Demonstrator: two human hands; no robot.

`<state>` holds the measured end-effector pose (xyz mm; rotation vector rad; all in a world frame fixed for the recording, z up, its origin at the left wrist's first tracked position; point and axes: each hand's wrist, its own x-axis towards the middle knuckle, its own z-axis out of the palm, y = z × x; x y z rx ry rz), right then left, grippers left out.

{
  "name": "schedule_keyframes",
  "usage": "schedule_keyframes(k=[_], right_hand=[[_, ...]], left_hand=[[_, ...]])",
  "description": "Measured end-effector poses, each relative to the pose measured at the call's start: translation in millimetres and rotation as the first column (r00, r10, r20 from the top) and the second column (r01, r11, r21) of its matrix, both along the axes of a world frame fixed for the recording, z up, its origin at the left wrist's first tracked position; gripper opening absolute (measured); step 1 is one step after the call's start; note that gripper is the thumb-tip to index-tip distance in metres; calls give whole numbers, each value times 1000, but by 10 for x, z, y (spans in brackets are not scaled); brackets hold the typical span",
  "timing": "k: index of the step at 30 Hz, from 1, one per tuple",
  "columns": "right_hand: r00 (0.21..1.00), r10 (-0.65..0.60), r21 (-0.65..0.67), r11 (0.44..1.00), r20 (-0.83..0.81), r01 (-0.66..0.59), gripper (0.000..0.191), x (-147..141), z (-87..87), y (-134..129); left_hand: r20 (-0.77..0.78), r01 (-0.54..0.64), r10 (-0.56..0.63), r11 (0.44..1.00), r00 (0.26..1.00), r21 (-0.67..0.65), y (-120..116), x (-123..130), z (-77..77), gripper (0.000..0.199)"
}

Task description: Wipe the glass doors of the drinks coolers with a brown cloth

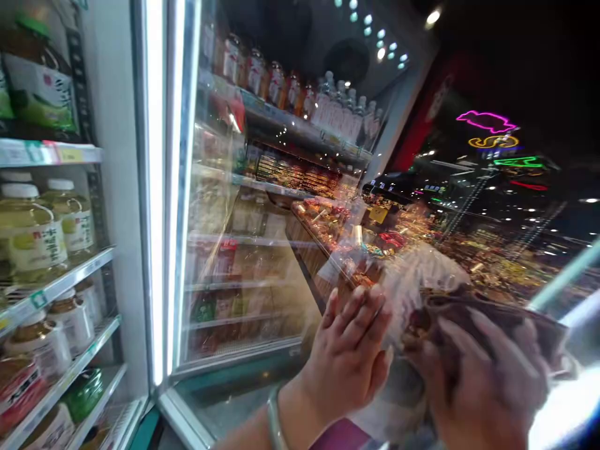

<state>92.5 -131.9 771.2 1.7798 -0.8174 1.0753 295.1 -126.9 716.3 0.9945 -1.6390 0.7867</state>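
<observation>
My left hand (352, 350), with a pale bangle (276, 417) on its wrist, is raised near the glass door (248, 269). Its fingers are stretched out and somewhat apart, and nothing shows in it; whether the palm touches the glass cannot be told. At the lower right, my right hand (482, 381) is blurred by motion, its fingers spread over a dark brown cloth (506, 319). The cloth lies against the fingers, and its lower part is hidden behind the hand.
On the left, cooler shelves (75, 275) hold large drink bottles (35, 231). Bright light strips (157, 187) run down the frame. The glass shows bottle rows, a counter of wrapped goods (347, 237) and neon signs (490, 122), partly reflections.
</observation>
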Motion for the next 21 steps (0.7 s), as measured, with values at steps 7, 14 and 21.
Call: schedule_keyframes(k=[7, 14, 21], right_hand=[[985, -95, -34, 995, -146, 91, 61, -44, -318, 73], [997, -30, -43, 999, 72, 33, 71, 195, 110, -17], [996, -86, 6, 996, -31, 86, 67, 208, -24, 58]], left_hand=[[94, -31, 38, 996, 995, -78, -332, -99, 151, 65], [149, -44, 62, 992, 987, -118, -375, 10, 433, 64], [224, 18, 10, 993, 975, -120, -393, 142, 515, 64]])
